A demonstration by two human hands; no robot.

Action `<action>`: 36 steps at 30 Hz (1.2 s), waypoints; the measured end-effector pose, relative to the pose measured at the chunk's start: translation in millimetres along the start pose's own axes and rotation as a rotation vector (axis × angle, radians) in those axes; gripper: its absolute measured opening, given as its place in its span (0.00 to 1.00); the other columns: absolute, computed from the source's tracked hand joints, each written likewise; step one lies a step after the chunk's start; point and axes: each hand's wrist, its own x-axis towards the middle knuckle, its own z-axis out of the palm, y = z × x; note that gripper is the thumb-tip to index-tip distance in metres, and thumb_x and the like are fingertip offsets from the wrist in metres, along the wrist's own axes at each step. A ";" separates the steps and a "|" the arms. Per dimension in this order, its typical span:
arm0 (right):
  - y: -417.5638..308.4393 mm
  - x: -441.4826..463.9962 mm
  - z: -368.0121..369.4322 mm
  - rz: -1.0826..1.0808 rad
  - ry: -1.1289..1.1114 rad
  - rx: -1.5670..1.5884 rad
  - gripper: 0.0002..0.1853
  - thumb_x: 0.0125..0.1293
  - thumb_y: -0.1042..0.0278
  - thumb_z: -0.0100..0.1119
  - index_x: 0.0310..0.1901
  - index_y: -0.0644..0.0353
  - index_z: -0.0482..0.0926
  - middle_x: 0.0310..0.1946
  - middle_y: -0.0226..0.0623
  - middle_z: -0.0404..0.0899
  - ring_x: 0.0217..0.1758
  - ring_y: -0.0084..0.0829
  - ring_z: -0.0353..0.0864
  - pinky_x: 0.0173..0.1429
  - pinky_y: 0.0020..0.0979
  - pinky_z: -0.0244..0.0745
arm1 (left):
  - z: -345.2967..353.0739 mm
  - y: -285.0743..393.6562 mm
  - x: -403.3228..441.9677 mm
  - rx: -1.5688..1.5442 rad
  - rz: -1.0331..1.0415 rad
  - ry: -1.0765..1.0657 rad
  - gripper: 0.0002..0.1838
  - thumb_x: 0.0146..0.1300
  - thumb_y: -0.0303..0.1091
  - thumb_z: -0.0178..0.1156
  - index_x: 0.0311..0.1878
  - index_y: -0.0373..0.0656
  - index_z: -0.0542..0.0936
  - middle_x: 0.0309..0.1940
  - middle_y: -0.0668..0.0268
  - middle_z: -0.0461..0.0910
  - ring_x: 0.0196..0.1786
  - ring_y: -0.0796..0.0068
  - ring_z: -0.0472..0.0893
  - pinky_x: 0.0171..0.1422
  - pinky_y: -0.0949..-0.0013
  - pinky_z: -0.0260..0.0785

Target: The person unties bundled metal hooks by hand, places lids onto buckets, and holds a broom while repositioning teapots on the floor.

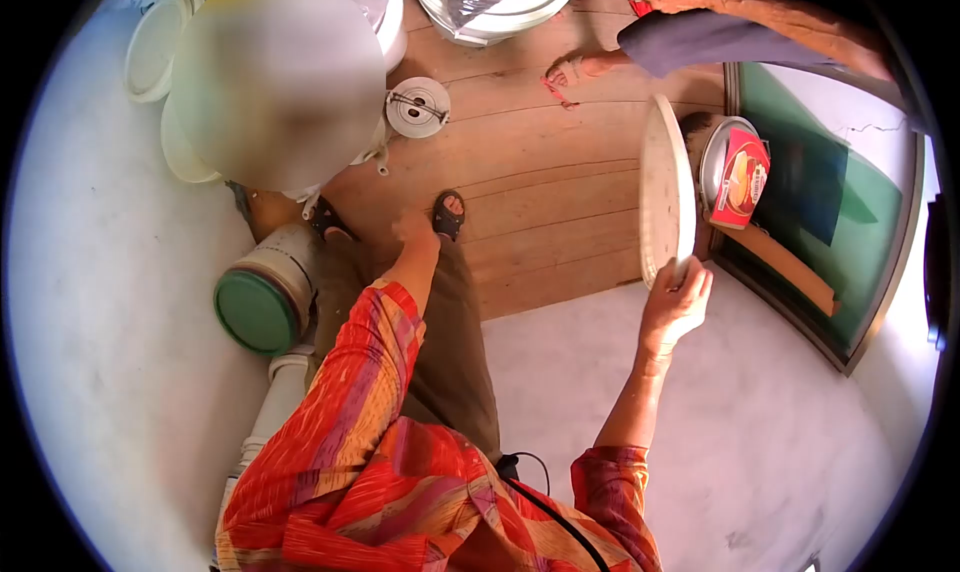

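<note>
My right hand (676, 307) grips the lower rim of a round white lid (680, 192). The lid stands up on edge, turned nearly side-on, out to my right over the floor. My left hand (412, 227) hangs low in front of my legs, near my sandalled foot (449, 214). Its fingers are small and unclear, so whether it holds anything does not show. Beyond that hand, a white disc-shaped piece (418, 108) with a dark bar across it lies on the floor.
White tubs (490, 22) with clear plastic on top stand at the back. Another person's foot (570, 73) is near. A green-ended container (257, 312) lies at left; a red packet (742, 177) rests by a framed glass panel (800, 172). A blurred patch covers the upper left.
</note>
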 end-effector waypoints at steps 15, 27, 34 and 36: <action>73.9 38.2 37.8 0.125 -0.043 -0.160 0.19 0.53 0.70 0.58 0.49 0.57 0.71 0.38 0.43 0.78 0.40 0.45 0.79 0.41 0.39 0.75 | -21.1 -56.8 53.7 -0.376 -0.281 0.186 0.37 0.67 0.53 0.45 0.71 0.44 0.46 0.72 0.58 0.43 0.72 0.62 0.48 0.72 0.58 0.45; -65.4 -69.5 81.2 0.054 -0.333 0.241 0.22 0.53 0.73 0.59 0.52 0.55 0.71 0.39 0.43 0.78 0.39 0.46 0.79 0.44 0.39 0.75 | 67.7 -1.1 8.7 -0.272 0.065 -0.051 0.29 0.69 0.52 0.41 0.65 0.41 0.64 0.60 0.64 0.68 0.61 0.68 0.66 0.64 0.69 0.58; -105.8 -16.4 41.9 -0.109 -0.436 0.109 0.18 0.58 0.69 0.57 0.50 0.63 0.72 0.42 0.44 0.74 0.39 0.45 0.78 0.41 0.41 0.74 | -132.4 -34.3 -20.8 0.431 0.204 0.322 0.21 0.65 0.48 0.47 0.40 0.39 0.79 0.41 0.58 0.80 0.45 0.61 0.77 0.53 0.59 0.62; -126.8 -24.0 47.6 -0.158 -0.459 0.153 0.19 0.58 0.69 0.57 0.51 0.65 0.71 0.41 0.44 0.74 0.37 0.44 0.76 0.40 0.40 0.72 | -196.5 -62.2 -33.2 0.298 0.140 0.410 0.21 0.64 0.48 0.49 0.43 0.39 0.79 0.42 0.58 0.80 0.47 0.62 0.76 0.53 0.61 0.63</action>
